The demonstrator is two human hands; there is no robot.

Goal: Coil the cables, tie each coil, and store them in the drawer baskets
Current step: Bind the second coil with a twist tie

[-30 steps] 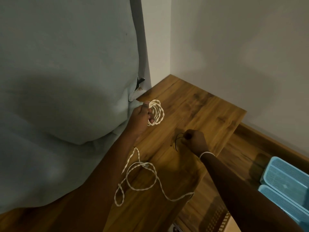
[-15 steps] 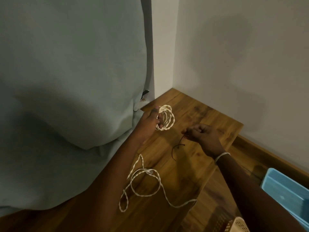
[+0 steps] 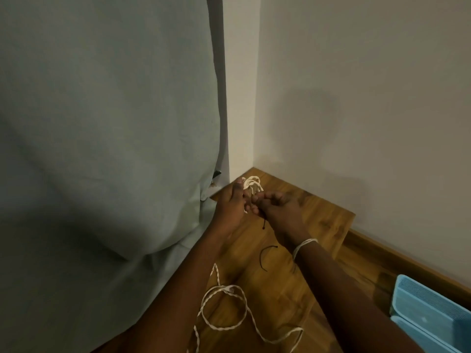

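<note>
The left hand [image 3: 230, 203] holds a small coil [image 3: 251, 187] of white twisted cable, its fingers curled round the loops and the thumb up along the near side of the bundle. The coil sits above the far corner of the wooden tabletop [image 3: 319, 220], close to where the two walls meet. The right hand [image 3: 279, 208] has its knuckles bent and its fingertips right against the coil and the left hand's fingers; it pinches a thin black tie [image 3: 264, 222], whose short end hangs down below the hand — how the tie runs at the coil itself is hidden by the fingers. A white band [image 3: 303, 247] goes round the right wrist.

A second black tie [image 3: 265, 256] lies curved on the tabletop just below the right wrist, apart from both hands. The uncoiled rest of the cable [image 3: 224, 309] trails down from under the left forearm and lies in loose loops on the near part of the tabletop, running off towards the table's right edge.

A large pale grey-green cloth [image 3: 102, 149] hangs over the left side of the view and touches the table's left edge. At the lower right, beyond the table, two light blue baskets [image 3: 430, 309] with ribbed walls stand one against the other on the wooden floor — well apart from the coil
</note>
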